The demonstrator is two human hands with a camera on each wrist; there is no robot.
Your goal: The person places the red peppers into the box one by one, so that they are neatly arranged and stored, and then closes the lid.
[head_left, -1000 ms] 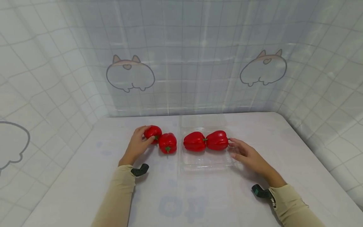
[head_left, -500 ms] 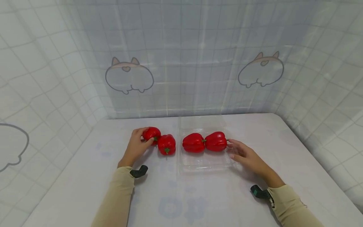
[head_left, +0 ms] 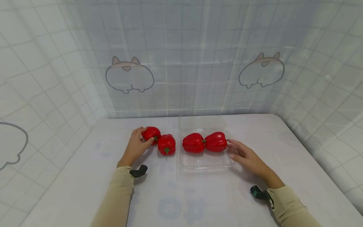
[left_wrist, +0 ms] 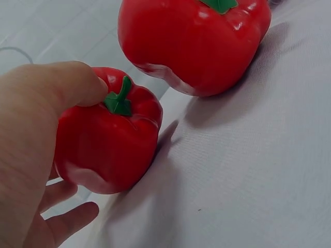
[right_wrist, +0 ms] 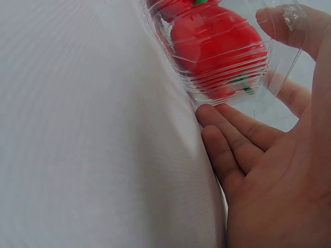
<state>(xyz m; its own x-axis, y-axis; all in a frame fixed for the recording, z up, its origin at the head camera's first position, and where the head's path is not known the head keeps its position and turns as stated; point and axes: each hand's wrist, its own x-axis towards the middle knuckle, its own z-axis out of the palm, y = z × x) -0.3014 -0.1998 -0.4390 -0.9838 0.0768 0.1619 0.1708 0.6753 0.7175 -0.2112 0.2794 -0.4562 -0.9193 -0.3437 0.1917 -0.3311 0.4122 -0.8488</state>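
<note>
My left hand [head_left: 136,146] holds a red bell pepper [left_wrist: 111,147] on the table, thumb beside its green stem and fingers behind it. A second red bell pepper [head_left: 166,145] sits close to its right, stem facing me. Two more red bell peppers lie end to end in a clear plastic container [head_left: 204,161], the left one [head_left: 193,143] and the right one [head_left: 216,142]. At the container's right side is my right hand [head_left: 248,157], fingers loosely extended. In the right wrist view, its fingertips [right_wrist: 209,113] touch the ridged wall low down, with the thumb up by the rim.
The container's clear lid [head_left: 202,121] lies folded back towards the rear wall. A white cloth covers the table [head_left: 170,195]. Tiled-pattern curtains [head_left: 181,63] with cartoon drawings close off the back and both sides.
The picture shifts slightly with the head. Both hands and all the peppers keep their places.
</note>
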